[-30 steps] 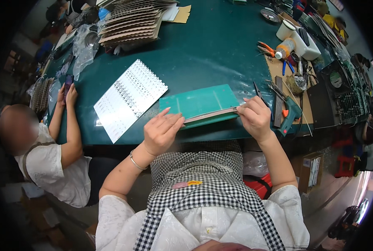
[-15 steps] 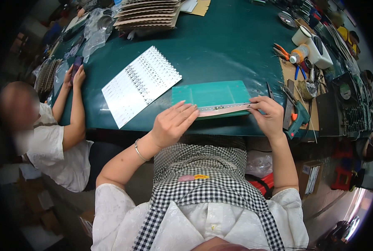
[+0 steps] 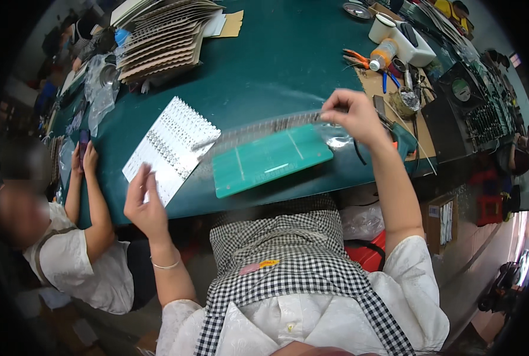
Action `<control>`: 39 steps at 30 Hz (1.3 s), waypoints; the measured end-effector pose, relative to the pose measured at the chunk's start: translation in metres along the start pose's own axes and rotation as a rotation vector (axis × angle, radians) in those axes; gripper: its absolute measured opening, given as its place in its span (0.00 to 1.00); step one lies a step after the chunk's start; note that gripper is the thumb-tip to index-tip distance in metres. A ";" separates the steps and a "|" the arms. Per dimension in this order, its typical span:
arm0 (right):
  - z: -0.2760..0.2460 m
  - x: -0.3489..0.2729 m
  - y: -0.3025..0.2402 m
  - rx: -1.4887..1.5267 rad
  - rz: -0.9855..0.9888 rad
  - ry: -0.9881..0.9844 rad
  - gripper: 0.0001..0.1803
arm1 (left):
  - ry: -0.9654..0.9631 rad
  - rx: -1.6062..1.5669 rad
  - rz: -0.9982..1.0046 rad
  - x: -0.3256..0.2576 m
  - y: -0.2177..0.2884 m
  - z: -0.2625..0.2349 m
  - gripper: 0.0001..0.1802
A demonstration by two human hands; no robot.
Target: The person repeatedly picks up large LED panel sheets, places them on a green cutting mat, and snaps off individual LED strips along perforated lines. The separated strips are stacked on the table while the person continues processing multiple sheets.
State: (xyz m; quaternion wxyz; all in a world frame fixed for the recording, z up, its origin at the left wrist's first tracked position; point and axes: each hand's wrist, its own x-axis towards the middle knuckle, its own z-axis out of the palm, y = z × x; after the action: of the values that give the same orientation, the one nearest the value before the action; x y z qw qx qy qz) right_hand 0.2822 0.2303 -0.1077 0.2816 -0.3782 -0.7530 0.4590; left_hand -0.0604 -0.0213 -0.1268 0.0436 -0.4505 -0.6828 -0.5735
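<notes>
Nearest the camera, a black-and-white checked apron (image 3: 288,267) lay over a white shirt. Just beyond it the left hand (image 3: 145,204) hung at the near edge of the dark green table (image 3: 264,65), its fingers loosely spread and gripping nothing. Its fingertips were at the near corner of a white perforated sheet (image 3: 172,148) that lay slantwise on the table; whether they touched the sheet could not be told.

To the right of that sheet, a teal cutting mat (image 3: 270,159) lay flat near the table's edge. A long clear strip (image 3: 264,127), blurred along its length, ran over the far side of the mat, from the white sheet on the left up to the right hand (image 3: 353,115). The right hand was raised a little above the table and pinched shut on the right end of the strip, between thumb and forefingers. The two hands were well apart, with the mat between them.

On the left a second person in a white top sat at the table, both hands (image 3: 85,155) up at its left edge around a small dark thing too small to make out.

Farther off on the right lay orange-handled pliers (image 3: 354,57), an orange bottle (image 3: 383,54) and a white box-shaped container (image 3: 410,47) on a brown board. At the far left stood a stack of brown cardboard sheets (image 3: 160,38), with crumpled clear plastic bags (image 3: 101,89) beside it.
</notes>
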 end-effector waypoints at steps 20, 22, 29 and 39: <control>0.190 0.137 0.009 -0.305 -0.056 -0.511 0.26 | -0.108 0.877 -0.387 -0.034 -0.098 -0.047 0.27; 0.210 0.149 0.011 -0.357 -0.011 -0.513 0.30 | -0.099 0.866 -0.356 -0.037 -0.106 -0.049 0.27; 0.215 0.119 -0.033 0.039 0.250 -0.404 0.16 | -0.046 0.679 -0.201 -0.032 -0.117 -0.040 0.32; 0.029 -0.002 -0.012 0.368 0.279 -0.208 0.15 | -0.231 -0.781 -0.662 -0.026 -0.021 0.007 0.32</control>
State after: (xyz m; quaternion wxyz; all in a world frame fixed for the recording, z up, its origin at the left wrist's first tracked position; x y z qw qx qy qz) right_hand 0.2573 0.2118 -0.1091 0.2004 -0.3715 -0.6222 0.6594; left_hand -0.0555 -0.0283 -0.1594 -0.3868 -0.2534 -0.5243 -0.7150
